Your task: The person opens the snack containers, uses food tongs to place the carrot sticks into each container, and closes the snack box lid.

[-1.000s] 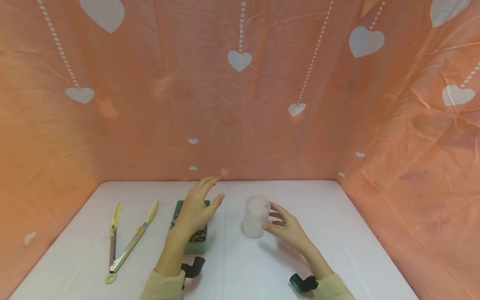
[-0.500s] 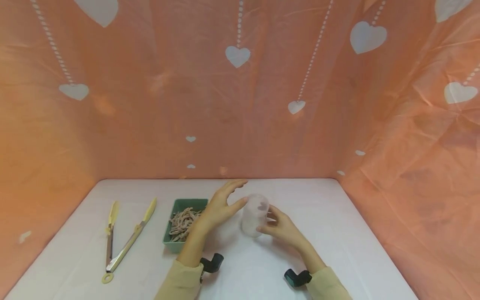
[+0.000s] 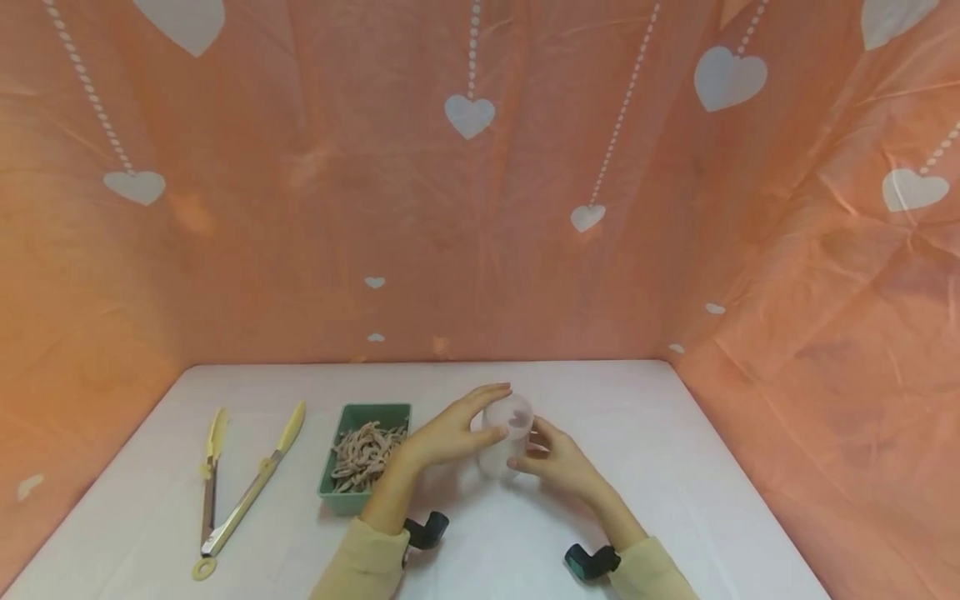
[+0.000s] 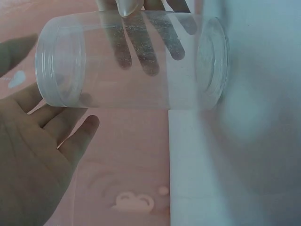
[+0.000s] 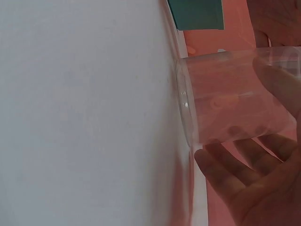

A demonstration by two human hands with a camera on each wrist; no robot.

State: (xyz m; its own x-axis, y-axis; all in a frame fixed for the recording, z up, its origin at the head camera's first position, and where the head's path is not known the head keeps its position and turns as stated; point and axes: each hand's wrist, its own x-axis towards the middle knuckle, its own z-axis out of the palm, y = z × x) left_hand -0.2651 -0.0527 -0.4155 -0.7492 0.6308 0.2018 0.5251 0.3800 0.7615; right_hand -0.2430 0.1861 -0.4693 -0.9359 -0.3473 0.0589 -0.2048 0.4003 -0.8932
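A clear plastic jar (image 3: 495,458) stands upright on the white table, with a ribbed rim (image 4: 51,70) at its top. My right hand (image 3: 562,462) holds it from the right side, thumb in front and fingers behind the wall, as the right wrist view shows. My left hand (image 3: 450,429) is at the jar's upper left. Its fingers (image 4: 80,136) stretch fairly straight beside the rim, and its thumb (image 4: 19,52) stands off from the rim on the other side. Through the clear wall, the right hand's fingers are visible in the left wrist view.
A green tray (image 3: 343,504) full of greyish-brown curly strands stands left of the jar, partly behind my left forearm. Farther left lie spread tongs (image 3: 243,507) with yellow tips. An orange cloth with white hearts (image 3: 470,115) hangs behind and beside the table (image 3: 720,533).
My left hand has moved right from over the green tray to the jar's upper part, uncovering most of the tray. The right hand has stayed at the jar, its fingers coming farther round it.
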